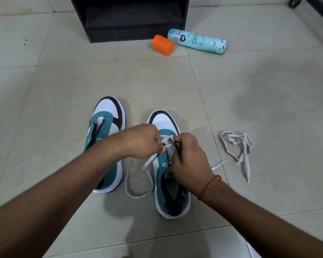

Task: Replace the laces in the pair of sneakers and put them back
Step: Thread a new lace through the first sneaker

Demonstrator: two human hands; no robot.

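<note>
Two teal, white and black sneakers stand on the tiled floor, toes pointing away from me. The left sneaker (108, 118) has bare eyelets and no lace. Over the right sneaker (163, 121), my left hand (142, 141) pinches a white lace (138, 195) at the lower eyelets. My right hand (189, 159) grips the shoe's black tongue and eyelet flap. The lace's loose ends trail on the floor on both sides of that shoe. A second white lace (239, 146) lies tangled on the floor to the right.
A black open shelf unit (131, 17) stands at the back. In front of it lie an orange cap (162, 44) and a teal spray can (198, 40) on its side. A black chair base (317, 8) shows at the top right.
</note>
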